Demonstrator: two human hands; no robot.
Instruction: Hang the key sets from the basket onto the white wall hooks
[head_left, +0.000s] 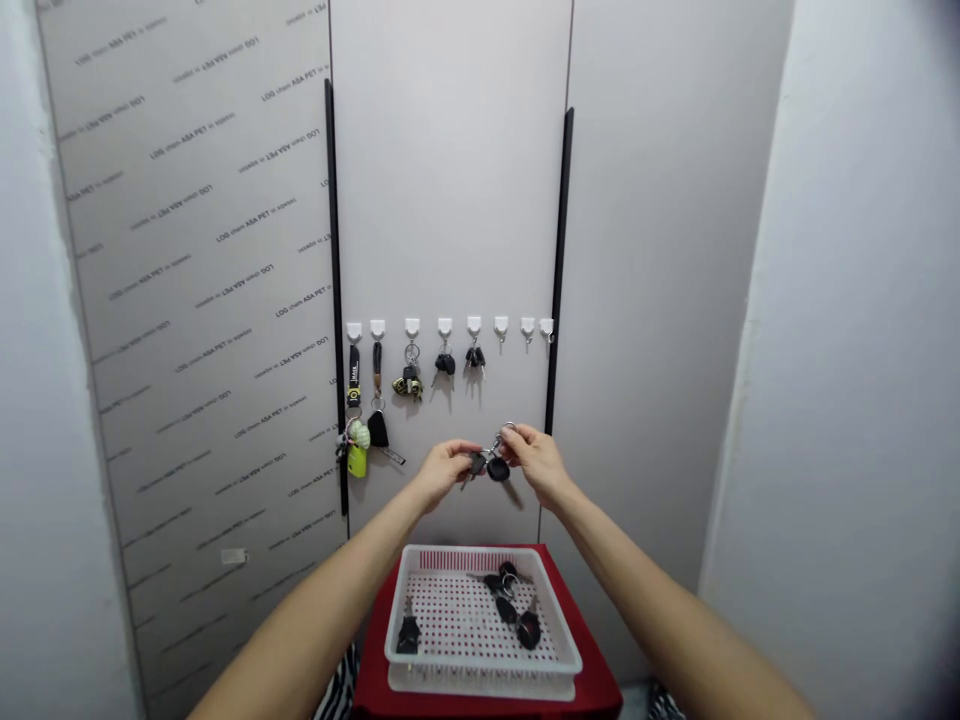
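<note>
A bunch of keys (496, 467) with black heads hangs on metal rings between my two hands, in front of the white door panel. My left hand (448, 470) pinches the dark key at the left side of the bunch. With thumb and fingers, my right hand (531, 457) grips the ring at the upper right. Below them, a white perforated plastic basket (484, 680) holds more keys: a black-headed key (408, 634) at its left and several black keys (528, 630) with a ring at its right.
White hooks run in a row across the panel. Key sets hang from the left ones, including a yellow-green keychain (357, 460) and a black car key (378, 429); a bare hook (501, 326) is farther right. The basket stands on a red surface (592, 680). Black handles (559, 260) edge the panel.
</note>
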